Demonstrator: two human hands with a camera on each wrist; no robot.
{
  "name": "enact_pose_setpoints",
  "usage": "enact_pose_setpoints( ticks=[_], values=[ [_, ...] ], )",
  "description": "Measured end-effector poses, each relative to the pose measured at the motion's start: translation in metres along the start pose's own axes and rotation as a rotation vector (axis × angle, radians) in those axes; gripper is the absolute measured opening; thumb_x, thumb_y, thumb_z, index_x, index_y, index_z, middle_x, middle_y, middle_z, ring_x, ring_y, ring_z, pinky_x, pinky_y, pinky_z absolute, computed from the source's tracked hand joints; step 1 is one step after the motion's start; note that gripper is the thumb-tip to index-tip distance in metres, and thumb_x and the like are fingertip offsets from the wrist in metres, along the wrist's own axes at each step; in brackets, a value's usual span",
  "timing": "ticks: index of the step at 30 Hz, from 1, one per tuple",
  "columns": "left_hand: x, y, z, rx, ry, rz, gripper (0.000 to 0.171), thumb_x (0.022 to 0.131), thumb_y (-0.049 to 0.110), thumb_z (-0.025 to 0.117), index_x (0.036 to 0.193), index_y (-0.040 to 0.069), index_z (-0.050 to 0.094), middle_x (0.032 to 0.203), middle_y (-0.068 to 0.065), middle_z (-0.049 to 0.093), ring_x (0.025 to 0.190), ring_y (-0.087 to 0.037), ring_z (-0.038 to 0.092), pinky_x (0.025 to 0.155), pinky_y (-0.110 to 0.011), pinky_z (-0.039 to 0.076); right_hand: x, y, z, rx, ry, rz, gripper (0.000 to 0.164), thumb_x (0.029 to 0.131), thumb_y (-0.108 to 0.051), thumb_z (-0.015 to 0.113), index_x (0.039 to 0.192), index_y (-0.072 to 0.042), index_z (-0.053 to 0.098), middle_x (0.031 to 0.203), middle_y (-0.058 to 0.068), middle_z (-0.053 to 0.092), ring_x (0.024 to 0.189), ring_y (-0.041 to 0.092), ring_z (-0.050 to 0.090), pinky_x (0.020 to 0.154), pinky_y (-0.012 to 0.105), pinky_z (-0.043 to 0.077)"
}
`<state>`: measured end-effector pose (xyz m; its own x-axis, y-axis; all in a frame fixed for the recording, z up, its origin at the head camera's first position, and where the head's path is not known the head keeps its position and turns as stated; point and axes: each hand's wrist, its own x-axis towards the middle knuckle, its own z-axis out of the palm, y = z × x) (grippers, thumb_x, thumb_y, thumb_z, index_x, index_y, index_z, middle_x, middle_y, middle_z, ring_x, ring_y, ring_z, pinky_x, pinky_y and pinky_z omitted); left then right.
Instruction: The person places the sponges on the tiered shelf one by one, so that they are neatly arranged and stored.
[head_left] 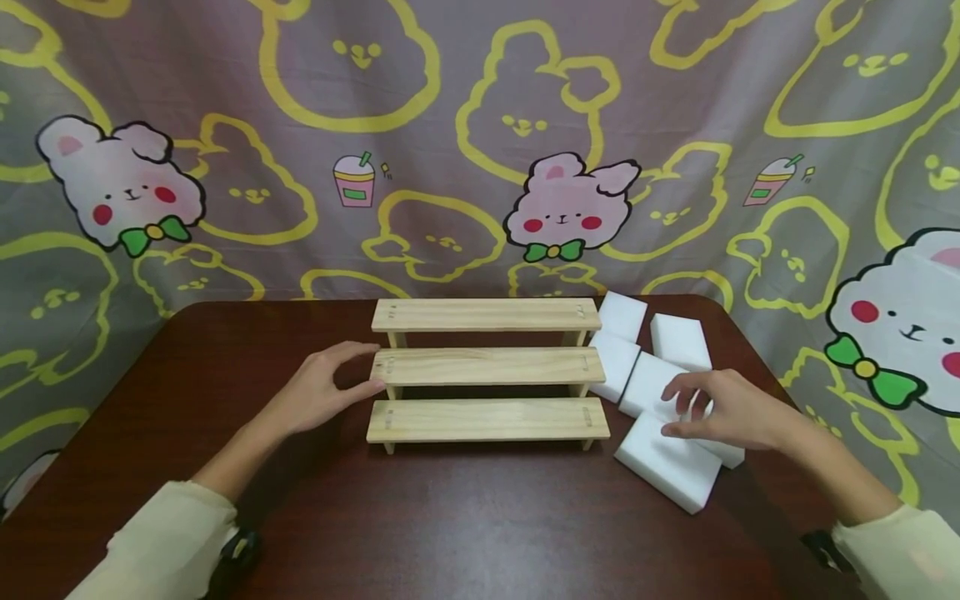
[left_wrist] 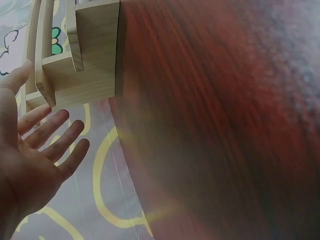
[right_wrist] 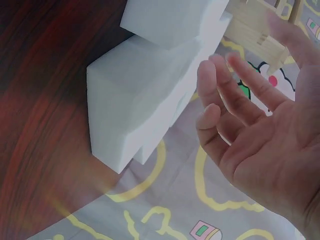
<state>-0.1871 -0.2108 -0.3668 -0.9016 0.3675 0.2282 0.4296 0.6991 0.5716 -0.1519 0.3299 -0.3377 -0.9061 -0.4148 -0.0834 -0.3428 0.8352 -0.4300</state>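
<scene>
A three-step wooden stand (head_left: pixel 487 367) of pale boards sits on the dark table. At its left end is my left hand (head_left: pixel 322 387), thumb and index finger spread by the middle step; whether they touch it I cannot tell. In the left wrist view the left hand's fingers (left_wrist: pixel 55 142) are apart and hold nothing. My right hand (head_left: pixel 731 408) hovers over several white foam-like blocks (head_left: pixel 667 458) to the right of the stand. Its fingers (right_wrist: pixel 247 107) bend loosely, with nothing between them, and it hides part of the blocks beneath.
The reddish-brown table (head_left: pixel 480 525) reaches back to a grey curtain (head_left: pixel 450 150) with yellow outlines and rabbit faces. One white block (head_left: pixel 680 340) lies at the back right. Another block (head_left: pixel 622 315) lies close to the stand's upper right end.
</scene>
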Motion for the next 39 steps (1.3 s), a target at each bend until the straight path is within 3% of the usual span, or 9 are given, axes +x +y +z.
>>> enact_pose_setpoints(
  ticks=[8,15,22,31,39],
  values=[
    [0.007,-0.001,0.001,-0.017,0.028,0.045,0.049,0.093,0.024,0.080,0.132,-0.003,0.066,0.131,-0.020,0.067,0.127,-0.041,0.059,0.104,-0.059,0.044,-0.005,0.001,0.003,0.011,-0.070,-0.080,0.038,0.076,-0.039,0.093,0.094,-0.016,0.070,0.076,-0.010,0.057,0.067,0.002,0.053,0.060,0.026,0.046],
    [0.007,-0.001,0.000,-0.022,0.025,0.042,0.047,0.092,0.023,0.082,0.129,-0.002,0.067,0.130,-0.020,0.067,0.127,-0.041,0.059,0.104,-0.059,0.044,-0.003,-0.010,0.015,-0.103,-0.047,-0.016,0.054,0.068,-0.049,0.096,0.100,-0.014,0.071,0.080,-0.010,0.057,0.060,0.003,0.046,0.055,0.025,0.040],
    [0.009,-0.001,0.001,-0.020,0.027,0.041,0.049,0.091,0.023,0.083,0.129,-0.004,0.066,0.130,-0.020,0.067,0.126,-0.041,0.059,0.104,-0.059,0.044,-0.002,-0.021,0.024,-0.255,0.009,-0.031,0.061,0.062,-0.059,0.094,0.101,-0.019,0.071,0.082,-0.015,0.055,0.068,0.004,0.045,0.056,0.027,0.039],
    [0.009,-0.002,0.001,-0.037,0.018,0.040,0.046,0.091,0.023,0.083,0.128,0.000,0.067,0.129,-0.019,0.067,0.127,-0.040,0.059,0.105,-0.059,0.044,-0.002,-0.025,0.027,-0.296,-0.012,-0.033,0.073,0.057,-0.068,0.092,0.105,-0.020,0.068,0.087,-0.014,0.056,0.072,0.008,0.047,0.056,0.031,0.040],
    [0.010,-0.001,-0.001,-0.028,0.012,0.054,0.046,0.091,0.021,0.082,0.129,-0.002,0.067,0.129,-0.020,0.066,0.127,-0.042,0.058,0.105,-0.060,0.044,-0.001,-0.029,0.028,-0.312,-0.058,-0.035,0.074,0.056,-0.063,0.094,0.110,-0.023,0.063,0.083,-0.013,0.053,0.069,0.010,0.047,0.055,0.033,0.039]
  ],
)
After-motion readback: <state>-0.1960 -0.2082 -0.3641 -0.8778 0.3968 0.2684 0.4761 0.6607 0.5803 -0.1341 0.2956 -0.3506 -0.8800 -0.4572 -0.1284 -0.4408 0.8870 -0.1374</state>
